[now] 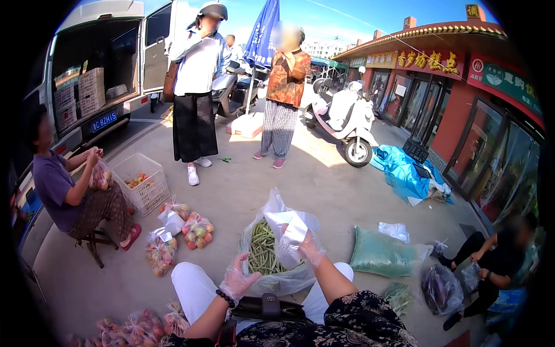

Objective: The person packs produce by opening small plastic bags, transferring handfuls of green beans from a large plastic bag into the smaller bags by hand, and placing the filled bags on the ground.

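Observation:
Both my hands wear thin clear plastic gloves. My left hand (239, 278) is held with its fingers apart and nothing in it, by the near left edge of a large clear plastic bag (284, 284). Long green beans (263, 250) fill the opened bag, which stands on the ground between my knees. A white plastic bag (288, 232) hangs over the right part of the beans, gripped by my right hand (308, 248); whether anything lies inside it cannot be told. A dark purse (269, 307) rests on my lap.
Bagged fruit (198, 230) and a white crate (145, 184) stand at left, beside a seated person (65, 186). To the right lie a green woven sack (381, 252) and a bag of dark purple produce (441, 289), near another seated person. Two people stand ahead, near a parked scooter (347, 117).

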The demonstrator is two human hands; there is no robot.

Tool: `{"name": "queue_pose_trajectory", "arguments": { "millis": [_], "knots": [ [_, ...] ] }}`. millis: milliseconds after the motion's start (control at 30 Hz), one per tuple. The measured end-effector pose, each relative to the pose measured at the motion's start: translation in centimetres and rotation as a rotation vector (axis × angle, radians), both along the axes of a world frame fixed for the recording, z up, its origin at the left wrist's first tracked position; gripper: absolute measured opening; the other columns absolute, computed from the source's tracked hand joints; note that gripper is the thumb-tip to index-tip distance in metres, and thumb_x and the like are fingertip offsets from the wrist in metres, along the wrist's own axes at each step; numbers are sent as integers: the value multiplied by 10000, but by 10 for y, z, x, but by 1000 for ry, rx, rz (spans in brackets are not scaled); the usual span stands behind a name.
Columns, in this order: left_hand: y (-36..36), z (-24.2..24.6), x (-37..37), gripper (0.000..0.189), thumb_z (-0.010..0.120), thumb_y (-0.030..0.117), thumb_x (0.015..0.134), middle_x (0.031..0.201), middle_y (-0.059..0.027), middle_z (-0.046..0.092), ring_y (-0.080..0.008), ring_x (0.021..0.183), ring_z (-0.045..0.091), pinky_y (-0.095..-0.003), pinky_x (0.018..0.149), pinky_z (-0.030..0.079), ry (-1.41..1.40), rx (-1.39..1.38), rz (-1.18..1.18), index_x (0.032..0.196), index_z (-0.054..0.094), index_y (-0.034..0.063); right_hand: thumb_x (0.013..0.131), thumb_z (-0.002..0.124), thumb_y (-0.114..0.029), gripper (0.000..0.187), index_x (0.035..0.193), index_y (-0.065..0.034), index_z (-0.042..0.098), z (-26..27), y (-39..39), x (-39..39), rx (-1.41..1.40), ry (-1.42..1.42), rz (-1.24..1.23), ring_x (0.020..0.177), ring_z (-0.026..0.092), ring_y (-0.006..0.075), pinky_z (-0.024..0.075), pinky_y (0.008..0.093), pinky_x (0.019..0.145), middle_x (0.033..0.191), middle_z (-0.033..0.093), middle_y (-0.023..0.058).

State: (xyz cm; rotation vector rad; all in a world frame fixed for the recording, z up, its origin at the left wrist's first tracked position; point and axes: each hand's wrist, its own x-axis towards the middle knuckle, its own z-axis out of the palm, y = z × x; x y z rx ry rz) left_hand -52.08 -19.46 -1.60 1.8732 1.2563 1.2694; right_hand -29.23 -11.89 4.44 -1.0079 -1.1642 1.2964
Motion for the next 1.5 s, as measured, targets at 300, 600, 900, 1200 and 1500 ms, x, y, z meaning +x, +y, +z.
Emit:
{"name": "queue_pose_trajectory", "arguments": {
  "millis": [300,600,900,1200,1500],
  "knots": [
    [31,60,31,517,695,300,744,951,-14,582,-97,809,547,-260,700,468,-405,-321,-415,1143,508,30,776,666,-292,315,953,-35,615,9,-14,-10,48,-611,143,717,540,101,450,262,650,798,595,6],
    [32,-13,4,245,562,215,843,825,-44,624,-93,717,571,-229,582,449,-493,-393,84,964,606,6,765,677,-321,336,901,-16,641,28,-64,7,-36,-337,-66,724,555,132,460,300,663,764,607,13],
    [99,21,-73,191,381,0,856,971,-109,577,-230,895,583,-354,789,508,-1464,-365,131,1013,490,-6,785,623,-241,354,1046,-10,559,-31,-20,30,-146,-180,-110,731,581,147,473,253,562,844,605,70],
    [72,-20,-61,190,451,116,903,1061,-78,551,-193,936,567,-326,799,504,-1268,-448,193,1066,498,29,660,715,-477,764,1151,54,470,-53,-3,-63,538,-626,-102,990,543,250,420,332,870,1086,556,189],
    [44,-56,-84,296,482,357,895,637,20,460,-87,490,400,-229,423,337,-927,-670,472,991,538,82,873,533,-342,367,1028,-10,546,-111,-27,-93,-476,207,50,714,512,131,440,259,644,877,573,32]
  ]
}}
